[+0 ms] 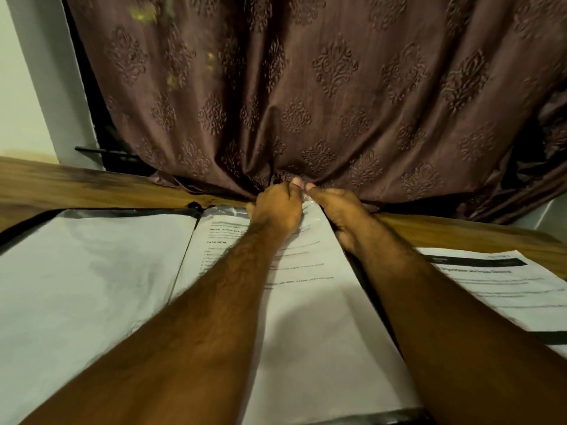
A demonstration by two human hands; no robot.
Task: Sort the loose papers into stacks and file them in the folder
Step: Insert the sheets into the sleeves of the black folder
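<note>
Left pocket point(92, 271): left of the folder point(190, 208) spine, holding a blank sheet.
Left hand point(276, 210): at the folder's far edge, fingers curled, pinching the clear sleeve point(310, 207) mouth.
Printed sheet point(245, 250): in the sleeve, right of the spine.
Right hand point(334, 207): beside it, pinching the same mouth.
Loose papers point(491, 286): right of the folder, unfiled.
Risk: uneven pull could tear the sleeve or crumple the sheet.

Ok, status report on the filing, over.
Left hand and right hand both pinching the clear sleeve at the folder top edge. Loose papers wait right. Curtain crowds the fingers.
</note>
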